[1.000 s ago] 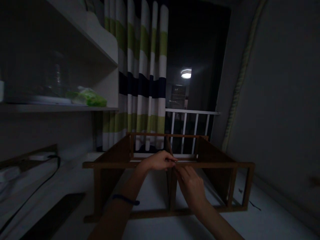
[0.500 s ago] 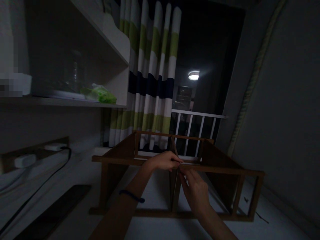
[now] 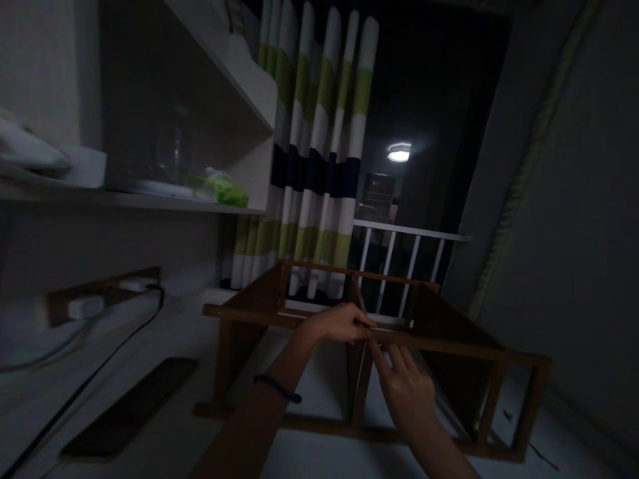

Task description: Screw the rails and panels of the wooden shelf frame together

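vs 0.5 s ago, the person's view has swung left, bringing in more of the white wall shelf. the right hand has its fingers a bit more spread; the left hand is at the same joint, thumb & index almost meeting. that joint's on the brown wooden open frame, standing on the white tabletop, where top front rail meets mid upright. right index tip is there too, other fingers half-curled by the rail. can't tell if either hand has hold of anything small btwn fingertips.

forearms cut across the bottom rail & hide bits of it; dim light blurs detail. clear container on shelf's hard to make out. nearby, left: dark flat rectangular slab, black cable. behind: green/white/navy striped curtain & white railing.
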`<state>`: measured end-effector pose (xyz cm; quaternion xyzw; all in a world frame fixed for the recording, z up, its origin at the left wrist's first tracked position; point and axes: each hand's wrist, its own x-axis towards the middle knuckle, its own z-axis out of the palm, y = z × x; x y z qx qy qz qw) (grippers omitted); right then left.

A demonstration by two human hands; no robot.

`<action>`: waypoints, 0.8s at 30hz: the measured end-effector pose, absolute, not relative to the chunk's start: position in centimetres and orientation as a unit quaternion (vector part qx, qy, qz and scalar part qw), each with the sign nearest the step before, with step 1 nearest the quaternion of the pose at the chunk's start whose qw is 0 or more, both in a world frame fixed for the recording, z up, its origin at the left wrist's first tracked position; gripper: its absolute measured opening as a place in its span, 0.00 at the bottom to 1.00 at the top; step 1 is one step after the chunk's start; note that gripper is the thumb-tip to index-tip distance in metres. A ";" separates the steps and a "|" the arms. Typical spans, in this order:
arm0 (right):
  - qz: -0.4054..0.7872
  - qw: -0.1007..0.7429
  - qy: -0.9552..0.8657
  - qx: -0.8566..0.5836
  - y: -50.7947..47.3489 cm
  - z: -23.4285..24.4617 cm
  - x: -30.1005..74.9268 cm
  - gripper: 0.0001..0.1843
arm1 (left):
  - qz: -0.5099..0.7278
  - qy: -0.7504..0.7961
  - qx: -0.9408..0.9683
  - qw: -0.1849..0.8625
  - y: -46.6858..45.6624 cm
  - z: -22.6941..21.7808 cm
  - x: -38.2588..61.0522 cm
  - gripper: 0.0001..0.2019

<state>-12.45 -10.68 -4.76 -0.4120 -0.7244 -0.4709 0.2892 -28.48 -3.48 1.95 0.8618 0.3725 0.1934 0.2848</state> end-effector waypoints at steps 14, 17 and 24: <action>-0.524 0.275 -0.762 -0.262 -9.4 -4.7 -10.9 0.25 | 0.163 0.357 0.876 0.282 -2.9 1.0 -28.3 0.17; -0.518 0.271 -0.776 -0.237 -9.4 -4.5 -11.0 0.24 | 0.154 0.357 0.881 0.270 -3.1 1.2 -28.4 0.17; -0.527 0.269 -0.768 -0.244 -9.3 -4.6 -11.0 0.22 | 0.146 0.352 0.895 0.230 -2.9 1.3 -28.3 0.21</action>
